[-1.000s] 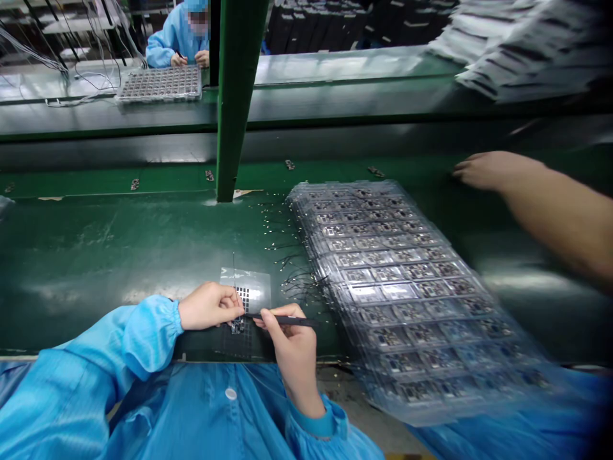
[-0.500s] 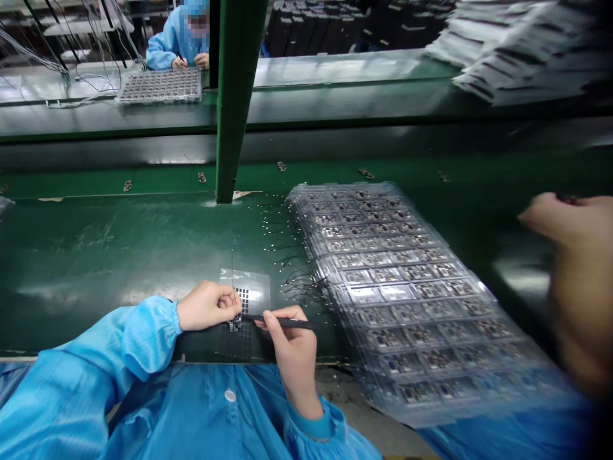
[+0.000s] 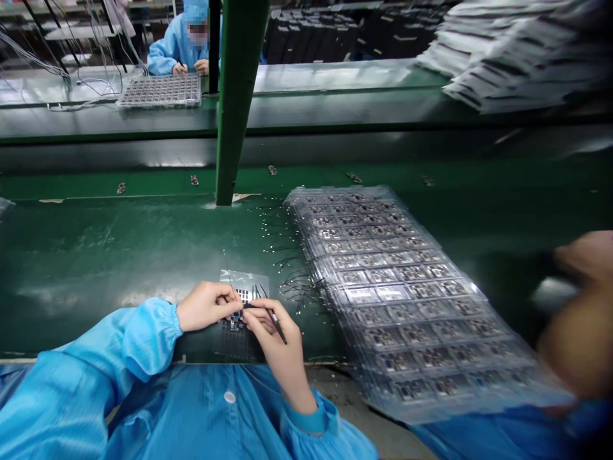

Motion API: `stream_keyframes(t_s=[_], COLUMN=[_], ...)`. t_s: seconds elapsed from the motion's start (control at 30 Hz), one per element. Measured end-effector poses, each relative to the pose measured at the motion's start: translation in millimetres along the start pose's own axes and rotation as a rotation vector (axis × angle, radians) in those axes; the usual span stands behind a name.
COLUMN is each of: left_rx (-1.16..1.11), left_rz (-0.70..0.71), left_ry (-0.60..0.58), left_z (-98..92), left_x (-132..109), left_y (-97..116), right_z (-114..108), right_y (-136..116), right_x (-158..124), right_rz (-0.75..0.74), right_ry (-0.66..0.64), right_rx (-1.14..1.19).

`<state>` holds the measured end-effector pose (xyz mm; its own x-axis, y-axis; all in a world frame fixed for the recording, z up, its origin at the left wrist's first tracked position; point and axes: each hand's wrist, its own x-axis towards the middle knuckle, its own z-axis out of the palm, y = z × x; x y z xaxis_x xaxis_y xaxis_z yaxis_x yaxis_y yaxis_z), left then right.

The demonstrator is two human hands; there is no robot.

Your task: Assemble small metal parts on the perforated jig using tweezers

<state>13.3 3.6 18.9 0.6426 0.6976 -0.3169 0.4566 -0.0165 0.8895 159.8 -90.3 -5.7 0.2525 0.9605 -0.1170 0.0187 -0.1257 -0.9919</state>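
My left hand point(image 3: 207, 306) is closed in a pinch on a small circuit board point(image 3: 235, 322) with a thin wire sticking up from it. My right hand point(image 3: 274, 335) is closed on dark tweezers point(image 3: 276, 322), their tips at the little board. Both hands rest near the front edge of the green bench point(image 3: 96, 262), over a small perforated metal plate point(image 3: 249, 287). To the right lies a stack of clear plastic trays point(image 3: 402, 287) filled with small boards.
A green post point(image 3: 234, 102) rises behind my hands. Loose thin wires point(image 3: 287, 268) lie beside the trays. A co-worker's blurred arm point(image 3: 579, 313) is at the right edge. Across the line, another person in blue sits by a tray point(image 3: 160, 89). Stacked trays point(image 3: 517, 57) fill the far right.
My right hand has swung the tweezers from lying level to pointing down and moved closer to the left hand. The co-worker's arm has pulled back and down to the right.
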Motion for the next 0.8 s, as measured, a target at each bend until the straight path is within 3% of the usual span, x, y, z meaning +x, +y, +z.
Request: stream_keyframes(t_s=[0.23,0.4,0.6,0.8], left_rx=[0.067,-0.033,-0.092,-0.096], left_rz=[0.088,0.040,0.021,0.041], left_ry=[0.010,0.000,0.011,0.021], left_z=[3.6,6.1,5.8,8.5], left_x=[-1.6,0.0,0.7,5.5], left_y=[-3.2,-7.3,-9.1,-19.4], right_z=[8.3,11.1,7.3,10.2], right_y=[0.3,5.1,7.6,12.2], right_x=[1.9,1.7,6.7,12.0], right_rz=[-0.045,-0.103,-0.052,-0.097], right_ry=[0.032,0.087,0.036,0.058], right_rx=[-0.038,-0.081,0.023,-0.021])
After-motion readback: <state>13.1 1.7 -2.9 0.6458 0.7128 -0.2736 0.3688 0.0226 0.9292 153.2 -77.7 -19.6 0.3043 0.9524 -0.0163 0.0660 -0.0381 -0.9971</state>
